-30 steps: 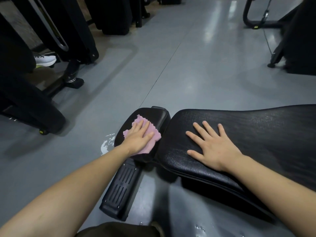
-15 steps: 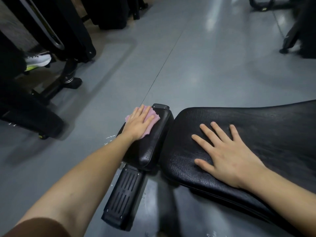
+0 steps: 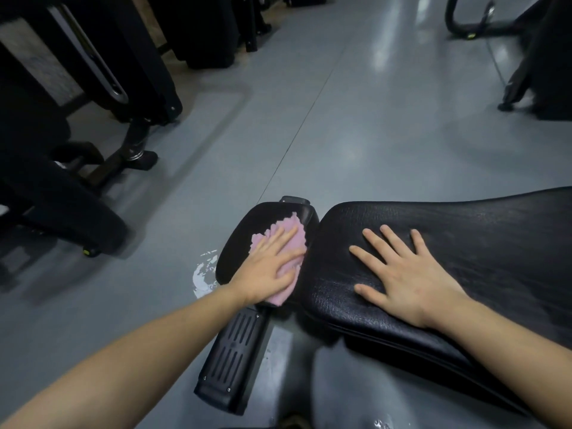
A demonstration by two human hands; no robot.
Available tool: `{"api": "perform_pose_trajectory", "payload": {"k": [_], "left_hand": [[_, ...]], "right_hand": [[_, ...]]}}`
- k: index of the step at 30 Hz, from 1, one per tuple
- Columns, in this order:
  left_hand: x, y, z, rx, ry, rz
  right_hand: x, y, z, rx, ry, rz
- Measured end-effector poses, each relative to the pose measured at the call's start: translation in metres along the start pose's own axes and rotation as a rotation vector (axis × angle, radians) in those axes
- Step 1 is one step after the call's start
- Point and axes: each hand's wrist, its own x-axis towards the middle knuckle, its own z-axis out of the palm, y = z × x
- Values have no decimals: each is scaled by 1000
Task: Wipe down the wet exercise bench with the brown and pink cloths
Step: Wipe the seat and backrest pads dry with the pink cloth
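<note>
Left hand (image 3: 266, 270): your grip flat, fingers straight, pressing pink cloth (image 3: 295, 233) onto small end pad (image 3: 235, 243) | right hand (image 3: 408, 283): your grip flat, fingers spread, on large bench pad (image 3: 495, 243), right.

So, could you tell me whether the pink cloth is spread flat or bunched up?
Spread mostly flat: the pink cloth lies on the small pad under the left hand, its edges showing around it.

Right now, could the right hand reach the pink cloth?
Probably yes. The right hand lies flat on the large pad, next to the small pad where the left hand presses the pink cloth. Nothing stands between them, though the left hand covers most of it.
</note>
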Motion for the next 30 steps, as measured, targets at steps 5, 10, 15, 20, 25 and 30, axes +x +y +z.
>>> {"api": "perform_pose_trajectory", "payload": {"k": [5, 10, 15, 20, 25, 30], "left_hand": [[-48, -19, 12, 176, 21, 293], [-50, -16, 18, 210, 88, 257], [-29, 2, 20, 16, 184, 108], [24, 4, 12, 50, 81, -8], [82, 1, 2, 140, -11, -10], [122, -8, 0, 173, 7, 6]], "right_hand": [[-2, -3, -7, -1, -22, 15], [-2, -3, -7, -7, -21, 13], [0, -1, -3, -16, -17, 12], [0, -2, -3, -14, 0, 14], [0, -1, -1, -14, 16, 9], [-1, 0, 0, -22, -2, 25]]}}
